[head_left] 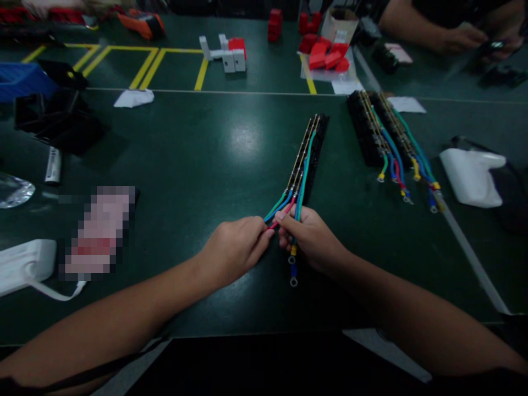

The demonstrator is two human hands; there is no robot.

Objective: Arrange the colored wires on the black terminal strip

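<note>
Dark green bench (185,165) spreads before you, with red parts (328,55) lying towards its far side and a co-worker's hands (466,40) at the upper right. Straight ahead, a black strip (319,147) lies slanting away from you. Your left hand (233,247) is closed on green, blue and red wires (279,205) from its near end; your right hand (315,234) grips longer green and blue wires (304,184), their ring terminals (293,281) dangling below. Two more wired strips (365,132) lie off to the right.
</note>
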